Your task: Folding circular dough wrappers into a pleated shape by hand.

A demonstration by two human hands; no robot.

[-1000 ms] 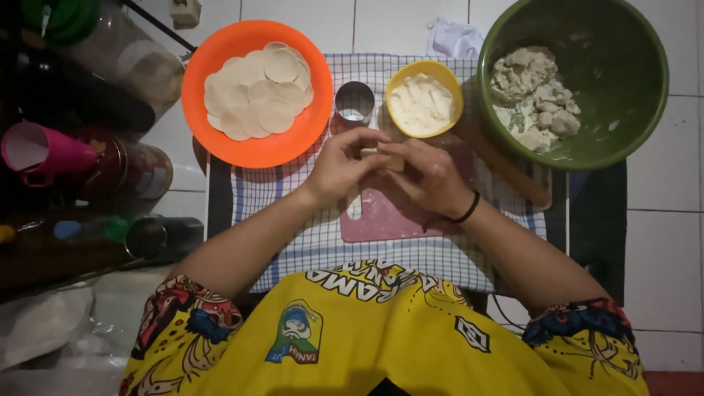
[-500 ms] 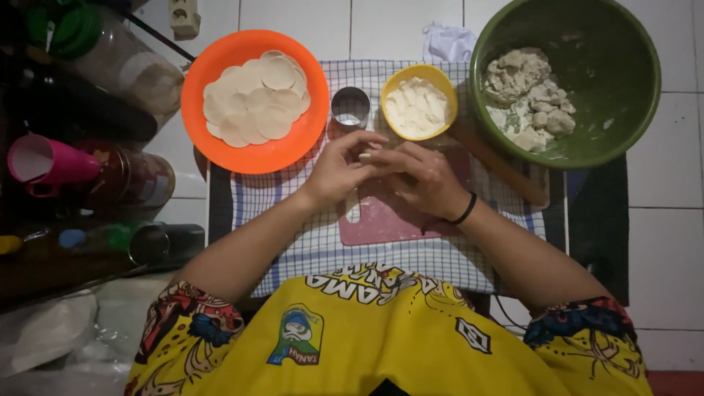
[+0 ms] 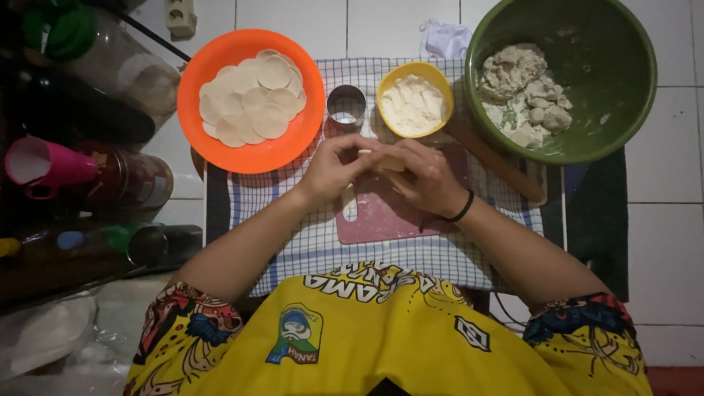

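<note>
A small dough piece [image 3: 387, 163] is pinched between the closed left hand [image 3: 334, 170] and right hand [image 3: 424, 180], apparently being folded. The edge should be pressed evenly over the pink board [image 3: 381, 220].

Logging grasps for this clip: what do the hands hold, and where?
Both the left hand and right hand pinch a small pale piece of dough between their fingertips, at its edges; most of it is hidden.

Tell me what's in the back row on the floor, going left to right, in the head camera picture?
Pink cup → orange plate of dough rounds → small metal cup → yellow bowl of filling → big green bowl with dough lumps.
</note>
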